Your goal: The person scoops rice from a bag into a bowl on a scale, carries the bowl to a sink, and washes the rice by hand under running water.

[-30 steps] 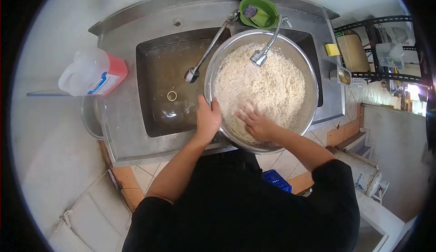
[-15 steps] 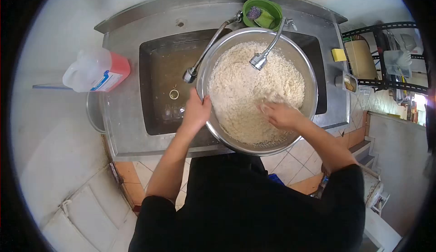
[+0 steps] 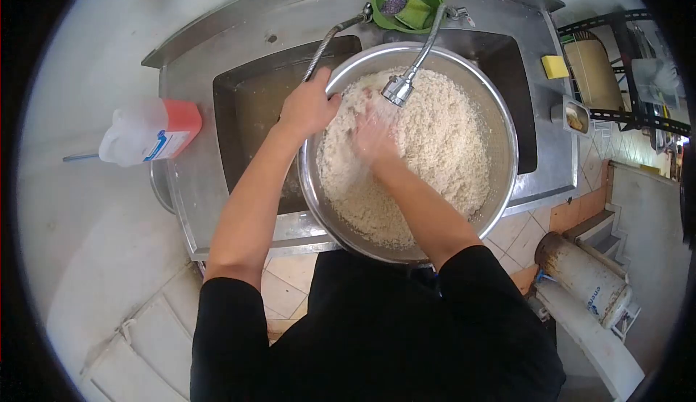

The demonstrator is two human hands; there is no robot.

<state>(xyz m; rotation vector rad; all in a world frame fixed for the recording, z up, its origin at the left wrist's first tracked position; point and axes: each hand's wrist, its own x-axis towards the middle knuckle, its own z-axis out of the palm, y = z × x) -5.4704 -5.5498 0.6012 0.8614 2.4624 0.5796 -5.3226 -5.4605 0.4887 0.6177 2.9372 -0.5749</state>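
A wide metal colander [image 3: 505,123], perforated along its side, rests over the right part of the sink and is heaped with pale grains that look like rice [image 3: 442,148]. My left hand [image 3: 310,105] is closed on the colander's upper left rim, right beside the hose of the left faucet [image 3: 326,43]. In the left half of the grains is my right hand [image 3: 375,130], smeared by motion, so its fingers cannot be made out. Just above that hand hangs the right faucet's spray head [image 3: 398,89].
Under the colander is a double sink, its left basin [image 3: 250,112] holding murky water. Behind stands a green tub [image 3: 377,3] with scrubbing pads. A jug of pink liquid [image 3: 181,123] is at the left; a yellow sponge [image 3: 555,67] and small metal container [image 3: 573,115] are at the right.
My right hand has moved left and up through the grains. My left hand has shifted up along the rim. The whole view has tilted slightly.
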